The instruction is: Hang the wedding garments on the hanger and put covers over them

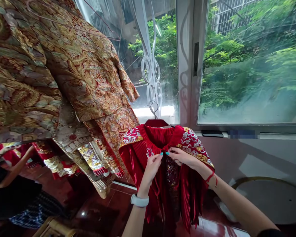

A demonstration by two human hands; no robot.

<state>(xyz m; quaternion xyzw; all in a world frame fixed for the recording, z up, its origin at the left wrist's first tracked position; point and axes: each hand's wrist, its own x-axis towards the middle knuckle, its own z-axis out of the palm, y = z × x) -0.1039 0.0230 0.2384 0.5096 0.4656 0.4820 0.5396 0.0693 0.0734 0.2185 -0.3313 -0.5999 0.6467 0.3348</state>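
Observation:
A red velvet cape (135, 158) with silver and gold embroidery on its shoulders hangs from a dark hanger (156, 122) by the window. At the front of its gathered neckline, my left hand (153, 166) pinches the fabric edge between thumb and finger. My right hand (184, 158) closes on the opposite side of the same neck opening, its fingertips almost meeting the left ones. Whatever fastening lies between the fingertips is too small to make out. Below my hands the cape's front falls in loose red folds.
Gold embroidered jackets (88, 72) hang close on the left, with more garments beneath. A white scroll grille (150, 69) stands before the window. A dark flat object (212, 133) lies on the sill. Another person (17, 191) is at the far left, near a wooden chair (53, 227).

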